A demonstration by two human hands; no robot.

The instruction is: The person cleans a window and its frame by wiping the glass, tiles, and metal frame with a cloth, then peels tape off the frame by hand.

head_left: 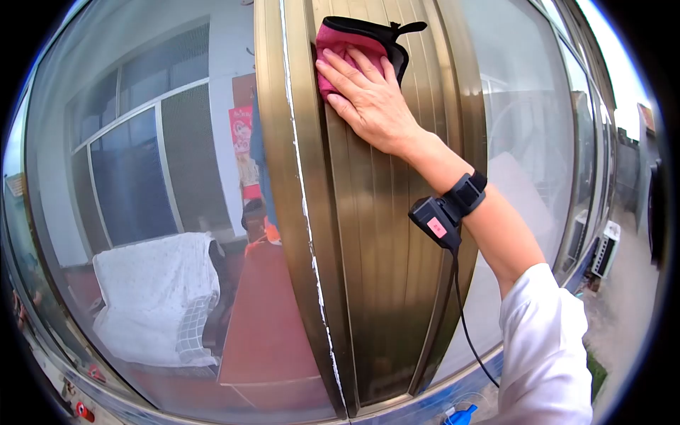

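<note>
My right hand [372, 103] presses a pink cleaning cloth [336, 35] with black edging and a black hanging loop against the upper part of a gold-brown ribbed metal panel [386, 283]. Its fingers lie spread over the cloth and point up and left, with the thumb on the lower left. Around the wrist is a black strap [465, 194] carrying a small black box [433, 222], from which a cable runs down. A white sleeve [545, 347] covers the upper arm. My left hand is out of view.
Large glass panes flank the panel; behind the left one are a white-covered seat [159, 297] and a reddish surface [265, 319]. A white peeling line [301, 177] runs down the frame. A blue plastic object [462, 415] is at the bottom, an outdoor unit [605, 249] at right.
</note>
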